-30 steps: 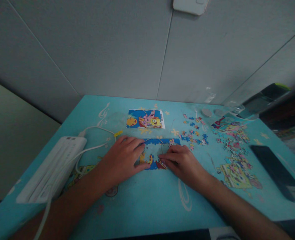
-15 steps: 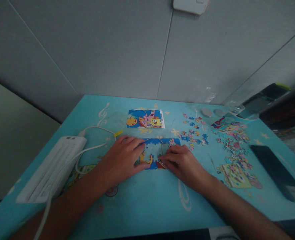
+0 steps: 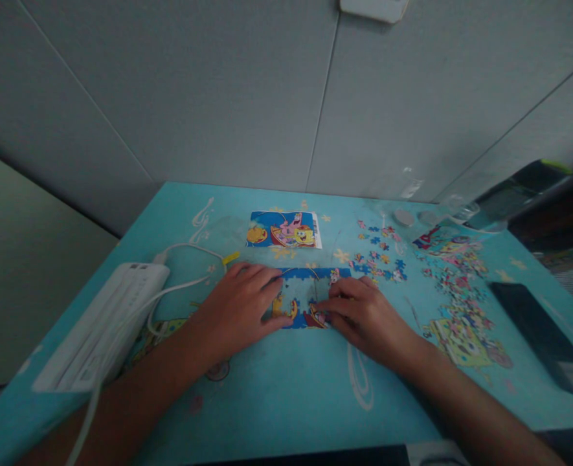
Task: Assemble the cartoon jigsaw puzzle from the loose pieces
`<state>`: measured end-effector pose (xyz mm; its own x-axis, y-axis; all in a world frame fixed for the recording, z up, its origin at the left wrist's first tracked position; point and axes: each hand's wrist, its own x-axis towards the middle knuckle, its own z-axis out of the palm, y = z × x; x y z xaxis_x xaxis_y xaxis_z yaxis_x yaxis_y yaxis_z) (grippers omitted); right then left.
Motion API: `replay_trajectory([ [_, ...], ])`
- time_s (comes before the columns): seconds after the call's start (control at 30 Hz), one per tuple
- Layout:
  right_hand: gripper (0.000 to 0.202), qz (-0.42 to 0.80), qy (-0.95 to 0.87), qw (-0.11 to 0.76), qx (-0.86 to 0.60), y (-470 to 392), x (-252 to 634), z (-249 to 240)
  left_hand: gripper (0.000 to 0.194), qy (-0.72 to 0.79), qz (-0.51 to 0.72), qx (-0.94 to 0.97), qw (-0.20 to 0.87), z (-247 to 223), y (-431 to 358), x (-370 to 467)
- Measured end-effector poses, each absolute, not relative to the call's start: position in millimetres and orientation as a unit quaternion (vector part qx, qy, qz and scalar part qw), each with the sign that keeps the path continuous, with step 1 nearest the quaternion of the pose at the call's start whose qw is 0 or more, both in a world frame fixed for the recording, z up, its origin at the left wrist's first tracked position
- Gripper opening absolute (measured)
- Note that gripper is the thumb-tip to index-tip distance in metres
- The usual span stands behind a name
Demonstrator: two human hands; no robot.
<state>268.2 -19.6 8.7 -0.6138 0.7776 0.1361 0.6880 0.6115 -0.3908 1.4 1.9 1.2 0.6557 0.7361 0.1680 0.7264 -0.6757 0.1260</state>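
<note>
**Hand Positions at the Partly Assembled, Blue-Edged Rectangular Jigsaw Puzzle (image 3: 300, 273)**

The puzzle is lying flat at the middle of the light-blue patterned table covering (image 3: 286, 401), between the two hands. Its interior is showing a gap, through which the covering is appearing.

Left hand: The bare left hand (image 3: 247, 301) is resting palm down over the left edge of the puzzle. The thumb is standing well apart from the fingers, and the grip is enclosing nothing visible.

Right hand: The bare right hand (image 3: 366, 317) is touching the lower right part of the puzzle. The thumb and index finger are converging closely at the tips; whether they are pinching a piece cannot be told.

Surroundings: A flat rectangular picture card (image 3: 286, 230), printed in blue, pink and yellow, is lying beyond the puzzle. Small, mostly blue loose pieces (image 3: 384, 259) are lying beyond the right hand. A denser multicoloured heap of pieces (image 3: 461, 291) is spreading farther right, near a dark, flat, rectangular device (image 3: 539, 330). A long white power strip (image 3: 106, 323) is occupying the left side.
</note>
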Motion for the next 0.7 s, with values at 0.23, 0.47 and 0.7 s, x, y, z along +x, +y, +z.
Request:
replay_trajectory([
  [0.23, 0.022, 0.133, -0.892, 0.155, -0.402, -20.1, 269.3, 9.5, 0.056, 0.401, 0.107, 0.909, 0.029, -1.0, 2.4, 0.9],
  [0.47, 0.023, 0.137, -0.887, 0.149, -0.414, -19.5, 267.9, 6.5, 0.055, 0.405, 0.104, 0.908, 0.031, 0.7, 1.8, 2.6],
  [0.7, 0.025, 0.152, -0.867, 0.173, -0.442, -17.8, 264.1, -1.2, 0.053, 0.403, 0.107, 0.909, 0.023, 0.4, 1.3, 1.8],
])
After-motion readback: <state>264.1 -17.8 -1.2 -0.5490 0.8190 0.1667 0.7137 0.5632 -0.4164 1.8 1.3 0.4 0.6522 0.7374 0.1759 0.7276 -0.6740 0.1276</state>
